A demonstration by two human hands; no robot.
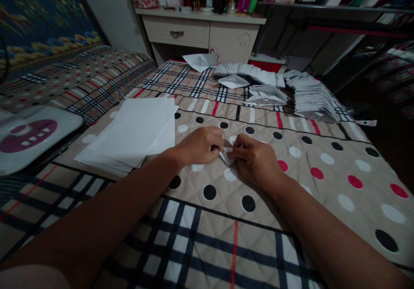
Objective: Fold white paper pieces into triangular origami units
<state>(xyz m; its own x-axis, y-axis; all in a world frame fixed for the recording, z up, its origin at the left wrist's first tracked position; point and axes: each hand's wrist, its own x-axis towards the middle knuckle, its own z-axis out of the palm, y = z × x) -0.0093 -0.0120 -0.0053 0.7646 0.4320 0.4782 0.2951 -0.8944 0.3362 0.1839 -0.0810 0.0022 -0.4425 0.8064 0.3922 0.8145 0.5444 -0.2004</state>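
Note:
A small folded piece of white paper (227, 157) lies low over the dotted bedspread, between my two hands. My left hand (203, 144) is closed, its fingertips pinching the paper's left side. From the right, my right hand (254, 157) grips the same paper between thumb and fingers. Parts of the paper are hidden under the fingers. Left of my hands rests a loose stack of flat white sheets (136, 129). Beyond them stand folded paper boats (267, 95), with another folded paper boat (200, 61) farther back.
Long rows of tightly packed folded papers (312, 95) lie at the back right. A white plastic item with a purple panel (39, 136) sits at the left. A white dresser (181, 32) loaded with bottles and boxes stands behind the quilted bedspread (207, 228).

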